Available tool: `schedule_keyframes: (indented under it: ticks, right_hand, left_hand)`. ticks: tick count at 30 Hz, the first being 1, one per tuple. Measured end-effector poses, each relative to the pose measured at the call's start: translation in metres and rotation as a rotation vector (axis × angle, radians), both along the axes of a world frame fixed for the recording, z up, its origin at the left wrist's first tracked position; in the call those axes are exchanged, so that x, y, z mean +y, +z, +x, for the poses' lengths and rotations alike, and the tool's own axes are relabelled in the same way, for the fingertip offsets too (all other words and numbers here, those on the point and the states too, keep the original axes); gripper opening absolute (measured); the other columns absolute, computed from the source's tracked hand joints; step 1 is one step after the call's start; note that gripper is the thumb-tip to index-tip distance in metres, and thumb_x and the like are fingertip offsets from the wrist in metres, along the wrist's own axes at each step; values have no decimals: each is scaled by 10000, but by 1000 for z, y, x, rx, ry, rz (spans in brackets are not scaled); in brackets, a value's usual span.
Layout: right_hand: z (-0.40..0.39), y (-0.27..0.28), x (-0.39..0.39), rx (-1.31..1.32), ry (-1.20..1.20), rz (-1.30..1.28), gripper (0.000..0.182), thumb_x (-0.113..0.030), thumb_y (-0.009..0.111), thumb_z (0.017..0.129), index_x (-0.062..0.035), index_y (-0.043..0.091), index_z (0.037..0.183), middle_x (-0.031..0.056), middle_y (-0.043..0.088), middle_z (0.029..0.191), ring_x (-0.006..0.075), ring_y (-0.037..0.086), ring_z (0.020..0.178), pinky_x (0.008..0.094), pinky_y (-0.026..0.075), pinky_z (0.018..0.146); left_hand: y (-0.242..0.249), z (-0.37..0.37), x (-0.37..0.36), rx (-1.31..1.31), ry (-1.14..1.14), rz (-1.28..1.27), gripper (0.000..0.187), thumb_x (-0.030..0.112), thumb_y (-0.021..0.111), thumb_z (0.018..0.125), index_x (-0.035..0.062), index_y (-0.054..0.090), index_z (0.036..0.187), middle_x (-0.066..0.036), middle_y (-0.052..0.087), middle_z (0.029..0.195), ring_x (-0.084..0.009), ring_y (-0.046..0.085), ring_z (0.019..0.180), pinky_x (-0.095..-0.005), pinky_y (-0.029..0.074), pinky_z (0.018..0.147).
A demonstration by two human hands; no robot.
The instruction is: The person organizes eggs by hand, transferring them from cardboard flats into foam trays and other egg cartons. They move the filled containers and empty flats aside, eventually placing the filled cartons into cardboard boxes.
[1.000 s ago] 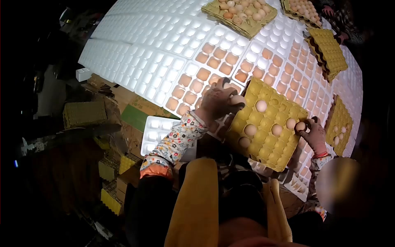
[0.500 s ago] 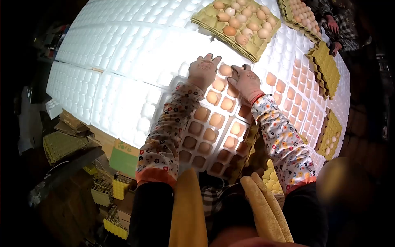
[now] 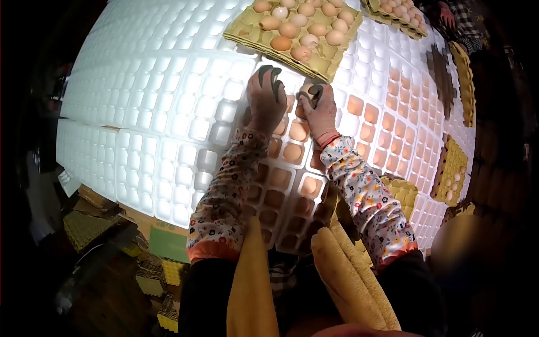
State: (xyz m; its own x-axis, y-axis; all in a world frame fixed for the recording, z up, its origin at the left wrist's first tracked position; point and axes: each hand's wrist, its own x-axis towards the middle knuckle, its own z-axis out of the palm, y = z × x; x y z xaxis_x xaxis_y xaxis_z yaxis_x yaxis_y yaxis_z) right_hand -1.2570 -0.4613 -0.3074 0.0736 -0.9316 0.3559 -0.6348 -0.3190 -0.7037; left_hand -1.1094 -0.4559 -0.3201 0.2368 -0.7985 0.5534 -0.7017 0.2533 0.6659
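Observation:
Both hands wear pale gloves with dark fingertips. My left hand (image 3: 266, 100) is over the upper edge of a white plastic tray (image 3: 273, 238), its fingers curled; whatever they may hold is hidden. Close by on the right, my right hand (image 3: 318, 112) grips a brown egg (image 3: 307, 91) between thumb and fingers. Brown eggs (image 3: 298, 131) sit in the tray pockets beneath and below the hands. Just beyond them, a yellowish pulp tray stack (image 3: 321, 63) carries many loose brown eggs (image 3: 281, 43).
White trays with unfilled pockets (image 3: 149, 115) spread over the left. Trays holding eggs (image 3: 387, 121) lie at the right, with pulp trays (image 3: 449, 163) along the right edge. Another person's hand (image 3: 447, 16) shows at the top right. Cardboard and cartons (image 3: 168, 241) are at lower left.
The view has shifted, so the pulp stack appears further left and higher. My left hand's fingers have curled more, and my right hand has closed on an egg.

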Motion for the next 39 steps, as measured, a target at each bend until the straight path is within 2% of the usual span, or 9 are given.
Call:
schedule_keyframes:
  ticks: [10, 14, 17, 23, 27, 30, 32, 34, 39]
  right_hand:
    - [-187, 147, 113, -588, 45, 475, 286, -128, 594, 936, 18, 606, 1183, 80, 660, 1104, 125, 604, 992, 253, 486, 856]
    - [-290, 172, 226, -343, -237, 594, 333, -124, 637, 911, 24, 592, 1206, 66, 675, 1064, 127, 611, 974, 268, 483, 874]
    - [-297, 164, 278, -100, -33, 661, 459, -164, 687, 837, -63, 570, 1269, 95, 641, 1093, 196, 621, 969, 311, 493, 881]
    - [-297, 105, 266, 444, 386, 317, 469, -180, 641, 855, -96, 523, 1301, 139, 603, 1163, 280, 606, 1063, 371, 496, 890]
    - [-332, 115, 273, -1060, 100, 772, 296, -197, 613, 906, -21, 589, 1143, 94, 605, 1096, 197, 630, 1002, 320, 559, 719]
    - [-364, 107, 256, -1150, -24, 687, 264, -186, 605, 920, -1, 593, 1108, 66, 619, 922, 157, 646, 824, 270, 559, 653]
    - [-371, 104, 235, -381, 135, 751, 339, -220, 596, 906, -15, 574, 1174, 86, 645, 1016, 175, 650, 863, 323, 545, 727]
    - [-337, 117, 243, 339, 173, 270, 425, -207, 586, 874, -55, 531, 1267, 120, 613, 1187, 259, 632, 1002, 378, 507, 845]
    - [-332, 102, 225, 474, 242, 365, 463, -241, 607, 837, -119, 550, 1280, 105, 616, 1200, 310, 601, 1065, 403, 477, 916]
  left_hand:
    - [6, -68, 26, -527, -162, 405, 241, 281, 575, 860, 70, 645, 953, -116, 610, 1117, -300, 511, 1147, -470, 393, 959]
    - [91, -114, 85, 119, -331, 441, 336, 260, 629, 858, 54, 612, 1123, -126, 614, 1085, -327, 576, 1006, -444, 454, 888]
    - [120, -150, 169, -251, -854, 279, 384, 171, 693, 807, 91, 605, 1173, -147, 600, 1087, -326, 592, 987, -415, 496, 849]
    - [119, -180, 214, -354, -698, 522, 493, 194, 701, 792, 180, 549, 1260, -162, 570, 1103, -353, 610, 929, -403, 504, 839]
    - [134, -172, 236, 1156, -548, 714, 324, 160, 540, 915, -56, 572, 1154, -147, 598, 1058, -269, 635, 975, -419, 586, 862]
    - [137, -153, 246, 684, -647, 1173, 429, 273, 596, 910, -47, 555, 1192, -135, 605, 1078, -234, 643, 982, -358, 569, 797]
    - [162, -185, 273, -519, -647, 968, 519, 358, 721, 802, 68, 605, 1217, -159, 596, 1168, -265, 606, 1047, -356, 506, 880]
    - [150, -193, 279, -736, -634, 966, 574, 296, 768, 751, 103, 584, 1259, -180, 586, 1188, -295, 597, 1040, -368, 479, 919]
    - [158, -165, 292, 544, -584, 1094, 542, 105, 715, 756, 92, 552, 1273, -110, 589, 1103, -163, 603, 960, -348, 502, 872]
